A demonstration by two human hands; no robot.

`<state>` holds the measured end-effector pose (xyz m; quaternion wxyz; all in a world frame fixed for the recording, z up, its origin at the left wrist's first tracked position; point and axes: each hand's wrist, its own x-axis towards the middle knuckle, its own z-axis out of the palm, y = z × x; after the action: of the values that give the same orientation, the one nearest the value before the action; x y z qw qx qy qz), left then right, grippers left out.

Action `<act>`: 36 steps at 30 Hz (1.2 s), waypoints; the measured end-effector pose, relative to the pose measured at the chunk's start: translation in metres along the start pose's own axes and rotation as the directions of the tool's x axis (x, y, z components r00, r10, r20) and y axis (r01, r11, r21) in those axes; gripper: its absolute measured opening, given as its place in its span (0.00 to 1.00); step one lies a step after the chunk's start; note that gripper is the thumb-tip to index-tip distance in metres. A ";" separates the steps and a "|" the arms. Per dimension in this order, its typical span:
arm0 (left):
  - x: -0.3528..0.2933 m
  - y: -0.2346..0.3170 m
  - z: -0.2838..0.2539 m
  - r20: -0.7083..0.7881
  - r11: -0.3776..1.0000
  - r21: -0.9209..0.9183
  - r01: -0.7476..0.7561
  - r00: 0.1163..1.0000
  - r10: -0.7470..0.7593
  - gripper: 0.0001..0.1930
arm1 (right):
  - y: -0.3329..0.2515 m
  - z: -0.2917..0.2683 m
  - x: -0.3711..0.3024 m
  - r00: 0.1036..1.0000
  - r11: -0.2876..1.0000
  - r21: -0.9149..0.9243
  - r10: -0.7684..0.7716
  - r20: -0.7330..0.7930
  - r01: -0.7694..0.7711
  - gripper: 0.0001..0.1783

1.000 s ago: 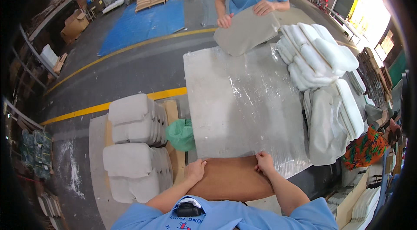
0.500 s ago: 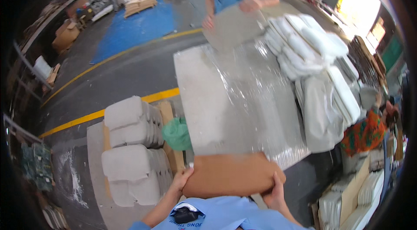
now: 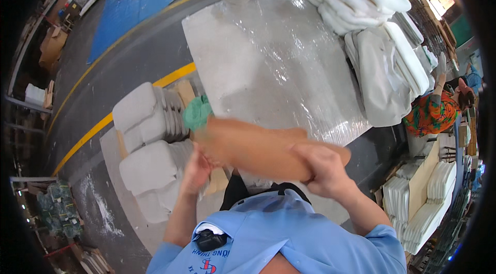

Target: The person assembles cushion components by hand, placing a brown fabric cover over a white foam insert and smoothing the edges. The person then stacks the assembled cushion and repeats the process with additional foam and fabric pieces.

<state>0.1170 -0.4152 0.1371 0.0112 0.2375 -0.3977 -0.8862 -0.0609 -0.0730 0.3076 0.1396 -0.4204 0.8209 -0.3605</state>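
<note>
Head view: the brown panel, now blurred and slanting, has swung up from its more level pose half a second ago, so the hands seem to carry its weight. The right grip is clamped near its right end; the left grip is at its lower left edge, whether closed I cannot tell. Beyond both lies the film-covered desk; left of the left grip, stacked grey pads.
</note>
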 end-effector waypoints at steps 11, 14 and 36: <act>0.072 -0.025 -0.013 -0.199 0.412 0.799 0.438 0.839 -0.506 0.25 | 0.005 0.067 -0.004 0.882 0.995 0.053 -0.102 0.460 0.087 0.31; 0.072 -0.033 -0.011 -0.202 0.349 0.855 0.383 0.866 -0.457 0.19 | 0.038 0.029 0.041 0.767 0.926 0.169 0.168 0.620 -0.339 0.28; 0.097 -0.061 0.030 -0.019 -0.139 0.990 0.035 0.993 0.113 0.12 | 0.202 0.115 0.056 0.821 0.835 -0.144 0.549 0.158 -0.531 0.06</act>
<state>0.0285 -0.3731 0.0706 -0.1258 0.1954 -0.9350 -0.2678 -0.1524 -0.0941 0.0878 0.2947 -0.2094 0.9048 -0.2248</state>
